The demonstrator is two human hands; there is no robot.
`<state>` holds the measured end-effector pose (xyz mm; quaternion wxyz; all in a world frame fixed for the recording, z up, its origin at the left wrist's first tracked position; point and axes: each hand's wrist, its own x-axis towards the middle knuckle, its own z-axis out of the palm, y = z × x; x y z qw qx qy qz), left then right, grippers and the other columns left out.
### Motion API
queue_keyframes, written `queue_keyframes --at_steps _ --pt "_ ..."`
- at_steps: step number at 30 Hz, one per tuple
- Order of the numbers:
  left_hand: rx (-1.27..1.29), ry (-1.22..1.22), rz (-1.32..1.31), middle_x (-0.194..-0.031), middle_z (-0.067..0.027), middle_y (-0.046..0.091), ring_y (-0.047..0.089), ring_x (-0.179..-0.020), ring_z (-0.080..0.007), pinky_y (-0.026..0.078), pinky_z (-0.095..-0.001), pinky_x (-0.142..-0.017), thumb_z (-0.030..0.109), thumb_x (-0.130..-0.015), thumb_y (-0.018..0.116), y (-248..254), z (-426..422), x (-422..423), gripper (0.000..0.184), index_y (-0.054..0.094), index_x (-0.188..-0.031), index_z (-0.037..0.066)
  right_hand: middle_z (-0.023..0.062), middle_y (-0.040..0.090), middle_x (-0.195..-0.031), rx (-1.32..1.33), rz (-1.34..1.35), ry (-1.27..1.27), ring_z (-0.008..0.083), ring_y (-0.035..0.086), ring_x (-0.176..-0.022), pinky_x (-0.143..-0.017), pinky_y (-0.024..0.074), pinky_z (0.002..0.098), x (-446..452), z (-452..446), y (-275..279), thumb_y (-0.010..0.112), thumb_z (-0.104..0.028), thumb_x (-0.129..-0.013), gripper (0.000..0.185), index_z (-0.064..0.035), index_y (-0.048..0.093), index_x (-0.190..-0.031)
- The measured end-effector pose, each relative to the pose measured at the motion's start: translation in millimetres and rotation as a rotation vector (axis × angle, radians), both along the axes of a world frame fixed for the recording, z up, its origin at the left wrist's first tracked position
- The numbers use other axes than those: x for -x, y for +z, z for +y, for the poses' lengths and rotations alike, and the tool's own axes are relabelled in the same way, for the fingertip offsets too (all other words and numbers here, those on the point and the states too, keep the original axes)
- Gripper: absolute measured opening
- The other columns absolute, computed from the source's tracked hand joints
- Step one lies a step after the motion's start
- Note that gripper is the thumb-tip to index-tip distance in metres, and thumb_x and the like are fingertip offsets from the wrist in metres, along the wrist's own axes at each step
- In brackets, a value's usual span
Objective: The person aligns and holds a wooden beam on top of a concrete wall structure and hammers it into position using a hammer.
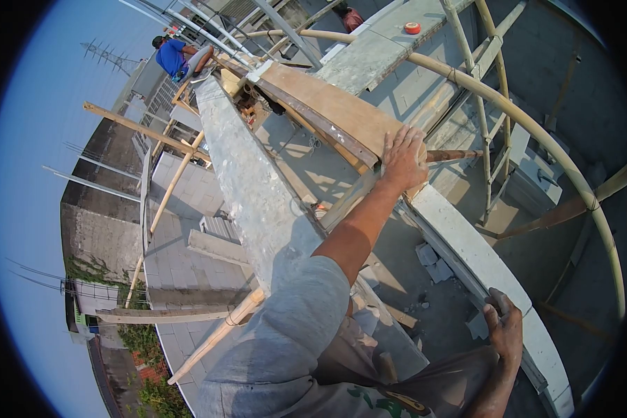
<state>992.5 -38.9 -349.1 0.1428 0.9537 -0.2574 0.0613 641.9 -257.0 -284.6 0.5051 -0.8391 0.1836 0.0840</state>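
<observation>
Tan board (338, 99) lies under left hand (403, 159), above littered floor (444, 310).

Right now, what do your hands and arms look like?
My left hand and right hand have no gloves, and both look a bit dusty. A loose, plain grey sleeve ends near my left elbow, with the forearm bare below. You can't really see my right sleeve.

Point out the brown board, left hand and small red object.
Brown board (348, 115): head view, on its broad flat face.
Left hand (403, 159): head view, back of the hand.
Small red object (412, 28): head view, its middle.
</observation>
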Motion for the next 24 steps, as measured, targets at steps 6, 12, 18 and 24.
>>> queue_keyframes --at_steps 6,12,18,24 --pt "0.007 -0.004 -0.003 -0.151 -0.0074 0.039 0.025 -0.146 -0.0241 0.01 -0.0532 -0.12 0.026 -0.077 0.067 1 -1 0 0.07 0.045 -0.141 0.013 0.0233 0.069 -0.102 -0.024 -0.003 -0.026 0.0342 0.068 -0.098 -0.088 0.0502 0.0394 0 0 -1 0.064 -0.024 -0.091 0.04 0.0057 0.062 -0.118" --pt "0.02 -0.016 -0.041 -0.15 -0.007 0.041 0.027 -0.145 -0.0244 0.012 -0.0543 -0.119 0.027 -0.076 0.067 1 1 0 0.069 0.045 -0.141 0.013 0.0228 0.069 -0.103 -0.032 -0.01 -0.031 0.0337 0.068 -0.098 -0.088 0.0503 0.0395 1 1 -3 0.065 -0.023 -0.09 0.04 0.0055 0.062 -0.118" --pt "0.003 -0.039 -0.08 -0.148 -0.0051 0.043 0.029 -0.144 -0.025 0.013 -0.0538 -0.119 0.028 -0.074 0.071 -5 3 -4 0.072 0.046 -0.14 0.015 0.0216 0.069 -0.105 -0.004 0.029 -0.038 0.0352 0.067 -0.1 -0.088 0.0502 0.0408 4 -3 1 0.066 -0.019 -0.089 0.039 0.0027 0.062 -0.12" --pt "0.041 -0.021 -0.075 -0.147 -0.0044 0.044 0.029 -0.144 -0.0251 0.014 -0.0532 -0.119 0.024 -0.072 0.07 -7 3 -3 0.071 0.047 -0.138 0.015 0.0212 0.069 -0.107 -0.013 0.052 -0.021 0.0356 0.066 -0.103 -0.09 0.0494 0.0408 1 -3 0 0.064 -0.017 -0.088 0.038 0.0018 0.061 -0.122"
